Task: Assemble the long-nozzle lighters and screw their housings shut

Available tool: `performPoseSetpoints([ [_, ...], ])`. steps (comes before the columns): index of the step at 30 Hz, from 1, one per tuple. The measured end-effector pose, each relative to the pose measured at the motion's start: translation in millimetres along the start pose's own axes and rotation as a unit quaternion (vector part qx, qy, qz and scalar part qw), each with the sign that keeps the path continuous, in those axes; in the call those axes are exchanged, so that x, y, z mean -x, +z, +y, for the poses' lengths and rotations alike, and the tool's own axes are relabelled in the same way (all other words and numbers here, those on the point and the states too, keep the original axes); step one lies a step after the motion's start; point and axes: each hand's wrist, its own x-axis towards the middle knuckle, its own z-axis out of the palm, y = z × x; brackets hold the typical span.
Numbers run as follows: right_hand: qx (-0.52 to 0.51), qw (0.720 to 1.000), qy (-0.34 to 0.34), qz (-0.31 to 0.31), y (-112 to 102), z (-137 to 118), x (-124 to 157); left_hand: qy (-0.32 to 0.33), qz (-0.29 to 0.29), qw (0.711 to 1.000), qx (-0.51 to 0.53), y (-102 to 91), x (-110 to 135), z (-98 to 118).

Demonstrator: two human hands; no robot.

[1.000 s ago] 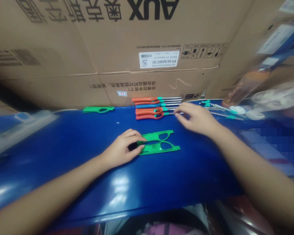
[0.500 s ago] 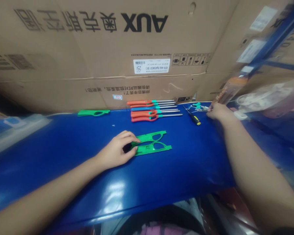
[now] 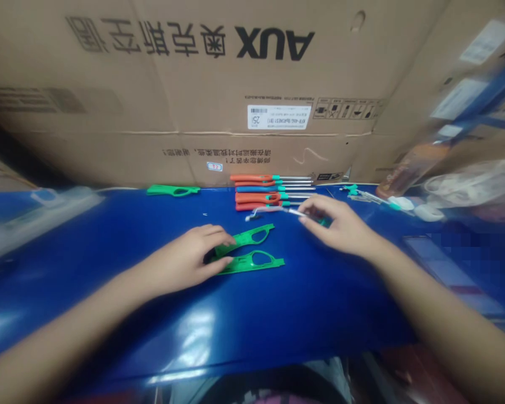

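Note:
Two green plastic lighter handle halves (image 3: 252, 260) lie side by side on the blue table, each with an oval trigger hole. My left hand (image 3: 193, 258) rests over their left ends, thumb on the nearer half and fingers on the farther one, pinning both. My right hand (image 3: 340, 227) pinches a lighter nozzle assembly (image 3: 294, 212). Its slim metal part and thin pale tube point left, above and to the right of the halves. Part of it is hidden in the fingers. Just beyond, several stick lighters (image 3: 256, 196) with orange or blue handles and metal tubes lie in a stack.
A large cardboard box (image 3: 193, 112) walls off the back. Another green handle piece (image 3: 172, 191) lies at back left. At back right are small teal and metal lighter parts (image 3: 357, 193), an orange bottle (image 3: 412, 168) and a plastic bag (image 3: 475, 182). A phone (image 3: 454, 275) lies at right.
My right hand has come left from the small parts near the bottle, carrying a nozzle assembly. The two green halves have spread slightly apart under my left hand. The view has shifted.

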Motion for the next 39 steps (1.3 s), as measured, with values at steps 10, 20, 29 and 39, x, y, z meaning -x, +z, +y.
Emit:
performPoseSetpoints([
  [10,-0.069,0.996,-0.051,-0.03,35,-3,11,-0.058,0.141,0.986,0.069,24.0,-5,1],
  [20,-0.058,0.993,-0.072,-0.069,35,-7,13,-0.024,0.138,0.976,0.166,32.5,-5,4],
  [29,-0.001,0.991,-0.083,-0.102,27,-7,13,-0.001,0.178,0.97,0.165,30.7,-6,2],
  [39,-0.05,0.978,-0.054,-0.195,22,-8,13,0.009,0.192,0.972,0.137,33.0,-5,2],
])
